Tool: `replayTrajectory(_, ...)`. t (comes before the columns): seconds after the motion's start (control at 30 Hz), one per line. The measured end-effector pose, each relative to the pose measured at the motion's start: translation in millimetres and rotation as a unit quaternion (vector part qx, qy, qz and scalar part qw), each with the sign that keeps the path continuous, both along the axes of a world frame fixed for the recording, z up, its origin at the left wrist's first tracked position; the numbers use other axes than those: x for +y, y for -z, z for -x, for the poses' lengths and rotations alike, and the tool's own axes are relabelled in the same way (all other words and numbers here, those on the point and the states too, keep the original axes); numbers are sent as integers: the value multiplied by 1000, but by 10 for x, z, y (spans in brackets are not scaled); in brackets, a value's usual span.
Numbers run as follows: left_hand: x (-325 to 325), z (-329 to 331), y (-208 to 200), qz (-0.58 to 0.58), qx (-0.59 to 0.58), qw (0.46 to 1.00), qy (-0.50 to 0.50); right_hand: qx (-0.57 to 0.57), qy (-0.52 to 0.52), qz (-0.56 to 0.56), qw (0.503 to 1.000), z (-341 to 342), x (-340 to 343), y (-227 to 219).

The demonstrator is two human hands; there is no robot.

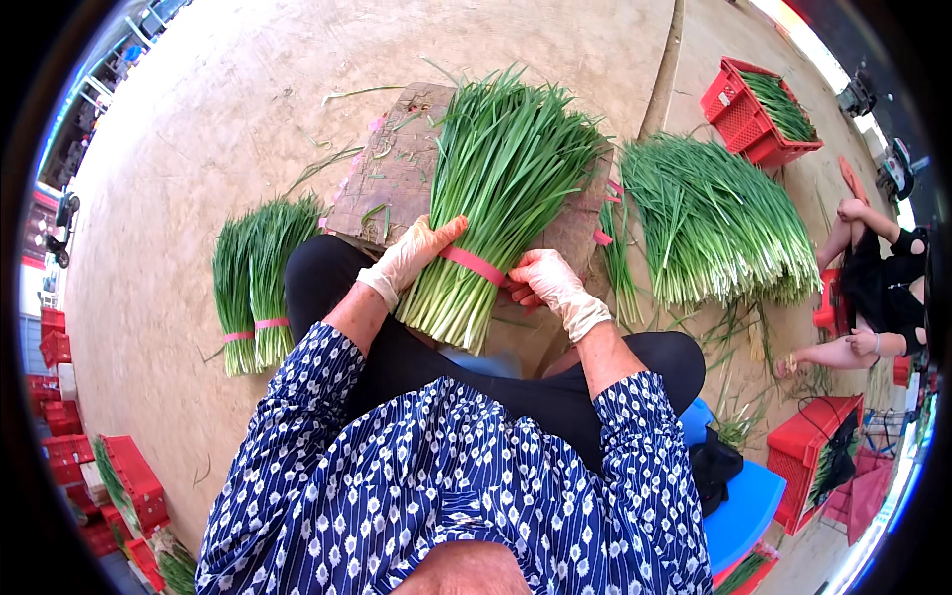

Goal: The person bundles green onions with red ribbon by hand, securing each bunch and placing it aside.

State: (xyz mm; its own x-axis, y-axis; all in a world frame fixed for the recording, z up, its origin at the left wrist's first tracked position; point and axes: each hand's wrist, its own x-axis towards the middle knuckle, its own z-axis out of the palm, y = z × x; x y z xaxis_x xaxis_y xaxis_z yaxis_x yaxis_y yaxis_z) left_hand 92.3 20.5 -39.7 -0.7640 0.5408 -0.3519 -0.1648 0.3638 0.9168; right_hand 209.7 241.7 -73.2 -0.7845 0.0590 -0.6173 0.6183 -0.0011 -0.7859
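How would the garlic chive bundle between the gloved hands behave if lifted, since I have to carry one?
The garlic chive bundle would probably flop at its leafy end, where long, thin leaves fan out loosely. Its pale stems should feel firmer, packed close around the pink band. The outer leaves may crease easily, being slender and exposed.

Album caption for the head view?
Gloved hands at a bundle of green stalks in a pink band, partly over a wooden board.

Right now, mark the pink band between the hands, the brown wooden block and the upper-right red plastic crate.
Pink band [474, 265], head view: middle.
Wooden block [389, 178], head view: left surface.
Red crate [734, 115], head view: side wall.
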Motion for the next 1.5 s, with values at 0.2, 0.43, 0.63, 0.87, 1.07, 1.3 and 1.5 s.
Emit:
replayTrajectory(0.2, 7, 78, 159, -84, -133, 987, 9, -18, -436, -83, 896, -151, -195, -310)
replayTrajectory(0.43, -8, 57, 145, -82, -140, 987, -14, -62, -138, -167, 974, -81, 86, -182)
replayTrajectory(0.63, 21, 68, 142, -66, -129, 989, -22, -13, 73, 39, 996, -11, 3, -70)
replayTrajectory(0.87, 56, 51, 98, -65, -118, 991, -23, -42, -26, 14, 999, -28, 32, 54)
replayTrajectory(1.07, 60, 62, 149, -75, -123, 989, -16, -24, 108, 96, 989, -41, 10, -64)
replayTrajectory(1.3, 41, 76, 174, -77, -120, 990, -24, -21, 7, 49, 999, 2, -9, -89)
replayTrajectory(1.5, 98, 23, 65, -67, -122, 990, -36, -61, -38, 34, 997, -12, 87, -89)
